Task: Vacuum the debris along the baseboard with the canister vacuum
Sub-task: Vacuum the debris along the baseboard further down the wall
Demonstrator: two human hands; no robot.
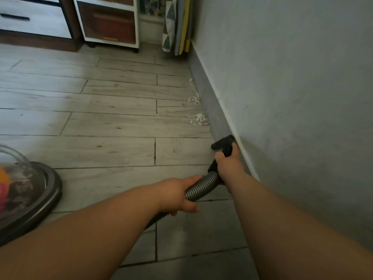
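My right hand [228,161] grips the black handle and nozzle end [223,144] of the vacuum, held low against the grey baseboard [210,106]. My left hand [177,194] holds the ribbed grey hose [201,187] just behind it. Small piles of white debris lie along the baseboard ahead of the nozzle: one pile [200,119] close by, another [193,99] farther on, and a few scraps [190,81] beyond. The canister vacuum [28,197], dark with a clear dome, sits on the floor at the left edge.
A grey wall [292,77] runs along the right. At the far end stand a drawer unit [109,23] on feet, a wider cabinet [34,21], and folded patterned boards [177,27] leaning in the corner. Wood-look floor planks [111,126] spread to the left.
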